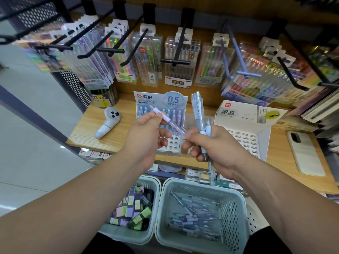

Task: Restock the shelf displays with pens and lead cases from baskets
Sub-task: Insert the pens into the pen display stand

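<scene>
Centrally, the left hand (146, 138) pinches a tilted lilac pen (174, 125) in front of the 0.5 mm pen display stand (161, 99) at mid-frame. Beside it, the right hand (216, 147) is curled around a bunch of pale blue pens (198, 110) pointing upward. Further right sits the lead case display box (236, 112). At the bottom, the pen basket (233, 213) holds loose pens (192, 217). To its left, the lead case basket (157, 184) holds lead cases (132, 208).

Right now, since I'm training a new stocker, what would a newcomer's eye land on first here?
First the two hands at centre: the left hand holds a purple pen, while the right hand grips a bundle of blue pens, before the pen display on the shelf. Below sit the lead-case basket and, to its right, the pen basket.
</scene>
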The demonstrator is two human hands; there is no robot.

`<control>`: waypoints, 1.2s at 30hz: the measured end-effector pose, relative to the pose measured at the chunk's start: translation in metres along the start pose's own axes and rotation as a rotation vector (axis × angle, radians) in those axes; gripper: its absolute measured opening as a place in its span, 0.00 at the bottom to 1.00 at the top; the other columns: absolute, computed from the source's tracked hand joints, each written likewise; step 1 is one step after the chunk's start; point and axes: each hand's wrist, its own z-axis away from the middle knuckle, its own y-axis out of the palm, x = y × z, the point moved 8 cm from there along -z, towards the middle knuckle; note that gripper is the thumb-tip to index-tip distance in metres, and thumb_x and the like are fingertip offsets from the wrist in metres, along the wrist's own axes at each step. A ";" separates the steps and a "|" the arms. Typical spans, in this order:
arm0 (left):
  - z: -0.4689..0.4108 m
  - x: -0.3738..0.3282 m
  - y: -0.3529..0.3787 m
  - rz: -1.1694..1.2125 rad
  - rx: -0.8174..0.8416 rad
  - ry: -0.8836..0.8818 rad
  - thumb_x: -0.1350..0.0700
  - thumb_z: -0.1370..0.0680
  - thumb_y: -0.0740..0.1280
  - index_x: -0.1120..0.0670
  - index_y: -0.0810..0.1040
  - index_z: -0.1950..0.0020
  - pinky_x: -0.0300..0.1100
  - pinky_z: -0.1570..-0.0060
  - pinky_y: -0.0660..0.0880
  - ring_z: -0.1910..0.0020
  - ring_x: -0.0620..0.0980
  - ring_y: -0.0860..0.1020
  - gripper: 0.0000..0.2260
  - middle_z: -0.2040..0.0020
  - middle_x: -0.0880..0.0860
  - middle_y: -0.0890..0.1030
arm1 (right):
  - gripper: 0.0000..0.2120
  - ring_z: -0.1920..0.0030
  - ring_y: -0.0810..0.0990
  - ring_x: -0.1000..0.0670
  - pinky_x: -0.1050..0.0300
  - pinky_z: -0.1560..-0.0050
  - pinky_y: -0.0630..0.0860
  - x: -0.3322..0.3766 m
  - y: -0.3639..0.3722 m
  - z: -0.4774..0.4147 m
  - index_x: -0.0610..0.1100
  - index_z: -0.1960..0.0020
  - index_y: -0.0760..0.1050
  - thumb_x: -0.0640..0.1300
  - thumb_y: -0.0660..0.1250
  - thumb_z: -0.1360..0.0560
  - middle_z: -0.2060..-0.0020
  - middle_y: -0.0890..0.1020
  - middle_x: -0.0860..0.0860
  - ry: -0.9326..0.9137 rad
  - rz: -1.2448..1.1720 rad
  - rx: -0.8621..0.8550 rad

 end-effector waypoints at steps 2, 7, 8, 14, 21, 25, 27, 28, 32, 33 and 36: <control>-0.004 0.000 -0.004 0.038 -0.033 -0.015 0.58 0.16 0.62 0.58 0.78 0.48 0.40 0.72 0.69 0.69 0.49 0.75 0.07 0.53 0.54 0.78 | 0.01 0.73 0.75 0.52 0.61 0.74 0.70 0.003 -0.004 0.001 0.41 0.52 0.78 0.37 0.69 0.22 0.64 0.84 0.44 -0.025 -0.021 -0.035; -0.018 -0.012 -0.029 -0.373 -0.211 0.063 0.51 0.20 0.70 0.54 0.79 0.41 0.40 0.66 0.73 0.62 0.46 0.78 0.10 0.47 0.53 0.81 | 0.01 0.73 0.73 0.53 0.61 0.73 0.70 0.009 -0.026 -0.001 0.41 0.53 0.80 0.36 0.71 0.24 0.68 0.83 0.47 -0.075 0.021 -0.158; -0.019 -0.023 -0.034 -0.567 -0.260 0.188 0.50 0.22 0.72 0.51 0.78 0.41 0.41 0.60 0.75 0.59 0.46 0.77 0.11 0.47 0.50 0.80 | 0.01 0.73 0.73 0.54 0.61 0.72 0.71 0.009 -0.030 -0.001 0.41 0.53 0.80 0.36 0.72 0.24 0.68 0.82 0.47 -0.073 0.050 -0.173; 0.009 -0.024 0.027 -1.200 0.312 0.727 0.53 0.22 0.72 0.50 0.84 0.40 0.35 0.50 0.72 0.57 0.30 0.73 0.11 0.48 0.44 0.80 | 0.03 0.74 0.72 0.54 0.61 0.73 0.70 0.006 -0.027 0.000 0.41 0.57 0.81 0.36 0.73 0.25 0.69 0.82 0.46 -0.066 0.184 -0.101; 0.016 -0.007 0.043 -1.206 0.398 0.758 0.54 0.23 0.73 0.50 0.85 0.52 0.24 0.63 0.66 0.64 0.32 0.76 0.02 0.66 0.36 0.78 | 0.03 0.73 0.73 0.53 0.60 0.71 0.70 0.003 -0.021 0.001 0.42 0.55 0.82 0.42 0.74 0.25 0.68 0.83 0.46 -0.071 0.187 -0.052; -0.004 -0.012 0.025 -1.113 0.193 0.677 0.54 0.24 0.75 0.52 0.84 0.56 0.28 0.64 0.70 0.67 0.37 0.79 0.03 0.65 0.37 0.79 | 0.03 0.72 0.74 0.53 0.59 0.70 0.71 0.004 -0.032 0.000 0.42 0.54 0.82 0.42 0.74 0.25 0.67 0.83 0.47 -0.069 0.147 -0.122; -0.015 -0.016 0.015 -1.081 0.062 0.648 0.55 0.23 0.74 0.54 0.82 0.56 0.38 0.62 0.76 0.65 0.42 0.80 0.05 0.62 0.44 0.81 | 0.03 0.72 0.74 0.53 0.59 0.70 0.72 0.003 -0.038 0.001 0.42 0.54 0.82 0.41 0.74 0.25 0.67 0.83 0.47 -0.058 0.133 -0.139; -0.020 -0.016 0.010 -1.057 0.009 0.625 0.56 0.23 0.73 0.55 0.80 0.56 0.41 0.62 0.77 0.65 0.45 0.80 0.05 0.63 0.48 0.81 | 0.03 0.72 0.73 0.53 0.59 0.70 0.71 0.003 -0.041 0.002 0.42 0.53 0.82 0.41 0.74 0.25 0.67 0.83 0.47 -0.054 0.132 -0.138; -0.032 -0.013 0.003 -1.021 -0.100 0.598 0.56 0.22 0.72 0.55 0.78 0.59 0.41 0.64 0.75 0.65 0.47 0.79 0.07 0.65 0.49 0.80 | 0.05 0.72 0.73 0.52 0.59 0.71 0.71 0.000 -0.050 0.005 0.40 0.52 0.81 0.41 0.74 0.26 0.67 0.83 0.46 -0.043 0.133 -0.143; -0.033 -0.012 0.003 -1.021 -0.117 0.603 0.57 0.23 0.72 0.55 0.77 0.60 0.40 0.65 0.73 0.65 0.46 0.78 0.08 0.66 0.48 0.80 | 0.05 0.73 0.73 0.52 0.59 0.71 0.71 -0.001 -0.053 0.005 0.40 0.52 0.81 0.41 0.75 0.26 0.67 0.83 0.46 -0.040 0.131 -0.151; -0.040 -0.007 0.003 -0.988 -0.148 0.583 0.57 0.23 0.72 0.54 0.76 0.61 0.35 0.65 0.71 0.66 0.41 0.76 0.09 0.67 0.46 0.78 | 0.05 0.73 0.73 0.52 0.59 0.71 0.70 -0.001 -0.062 0.006 0.40 0.52 0.81 0.40 0.74 0.26 0.67 0.83 0.46 -0.048 0.131 -0.175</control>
